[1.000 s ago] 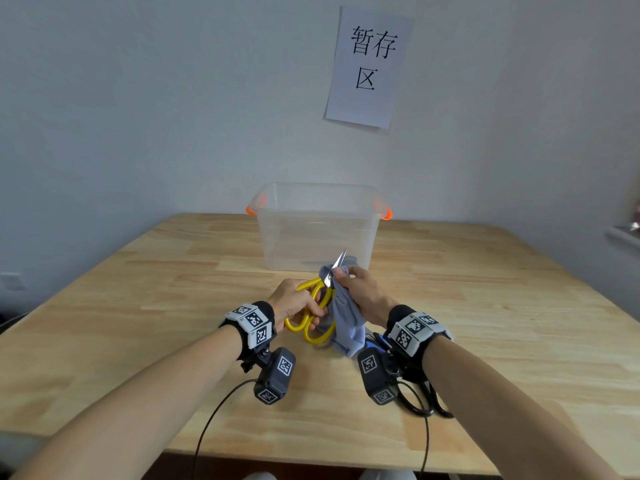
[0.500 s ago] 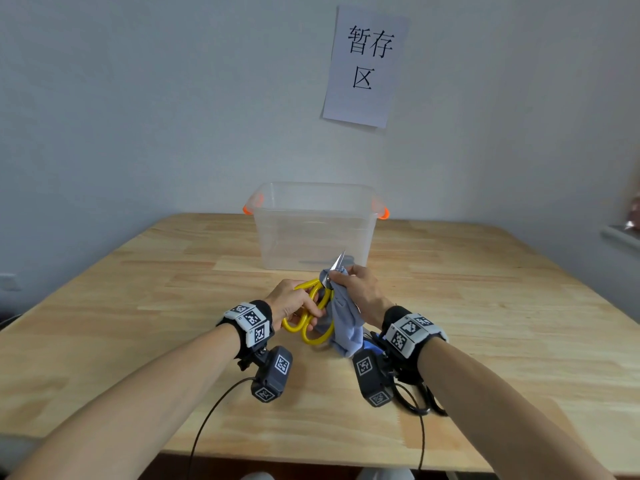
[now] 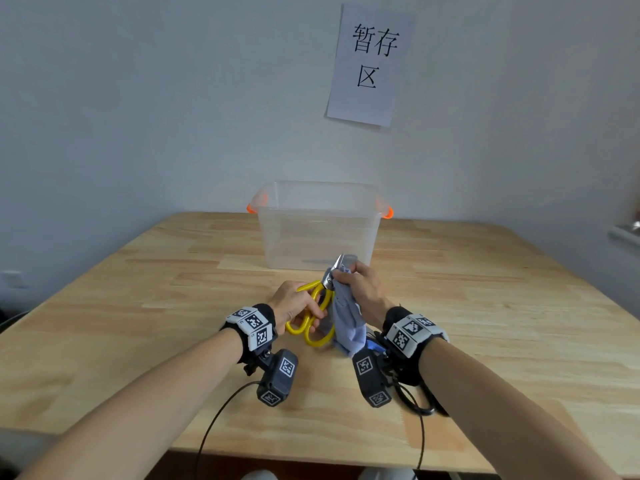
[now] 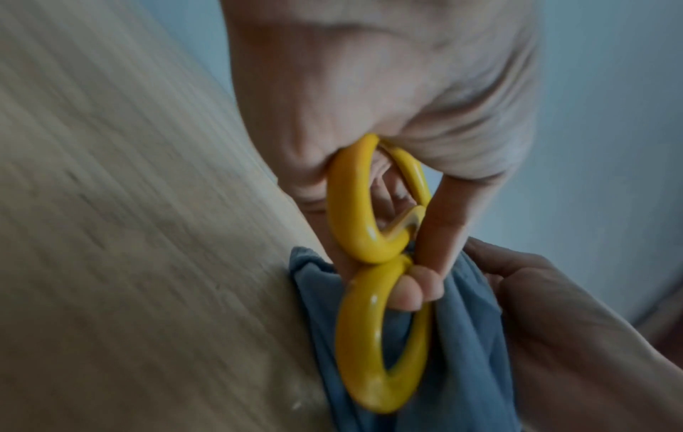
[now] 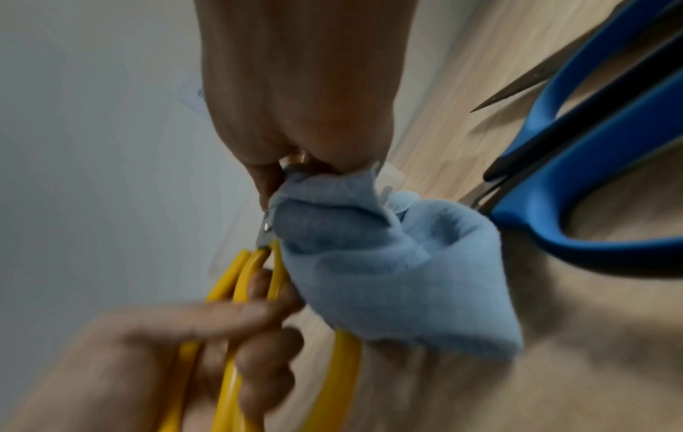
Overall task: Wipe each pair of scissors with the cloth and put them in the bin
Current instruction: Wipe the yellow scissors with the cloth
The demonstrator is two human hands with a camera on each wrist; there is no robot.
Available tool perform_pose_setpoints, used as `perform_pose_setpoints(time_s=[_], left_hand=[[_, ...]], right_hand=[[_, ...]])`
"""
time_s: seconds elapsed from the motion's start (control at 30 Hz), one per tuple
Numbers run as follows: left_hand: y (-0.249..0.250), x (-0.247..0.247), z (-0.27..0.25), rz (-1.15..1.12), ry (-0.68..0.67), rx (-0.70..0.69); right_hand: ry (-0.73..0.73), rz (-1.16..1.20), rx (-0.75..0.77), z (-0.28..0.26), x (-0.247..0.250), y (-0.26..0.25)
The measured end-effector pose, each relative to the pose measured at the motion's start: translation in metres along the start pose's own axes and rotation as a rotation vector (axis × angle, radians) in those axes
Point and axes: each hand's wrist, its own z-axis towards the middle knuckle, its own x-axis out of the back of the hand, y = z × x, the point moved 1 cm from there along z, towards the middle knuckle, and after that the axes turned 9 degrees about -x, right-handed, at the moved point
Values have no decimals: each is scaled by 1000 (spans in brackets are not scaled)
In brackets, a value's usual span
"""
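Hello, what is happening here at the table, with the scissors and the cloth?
A person is cleaning scissors. The left hand holds the yellow scissors by the handles, tips pointing up toward the clear bin. The right hand pinches the blue cloth around the blades. The blue scissors lie on the wooden table beside the right wrist, not yet taken up.

A light wooden table (image 3: 138, 306) of joined planks stands against a plain pale grey-white wall (image 3: 138, 98). A white paper sheet (image 3: 369, 64) with three black Chinese characters hangs on that wall, its lower edge curling slightly. A wall socket (image 3: 12, 278) sits low at the left. The light is soft and even.
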Motion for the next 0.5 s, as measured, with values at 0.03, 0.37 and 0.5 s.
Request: perform_pose_setpoints(time_s=[0.03, 0.37, 0.5], left_hand=[[0, 1, 1, -7, 13, 4], [3, -4, -1, 37, -47, 5], [4, -5, -2, 40, -24, -24]], right_hand=[[-6, -34, -3, -1, -1, 1], [13, 25, 3, 0, 0, 1], [43, 53, 73, 3, -3, 1]])
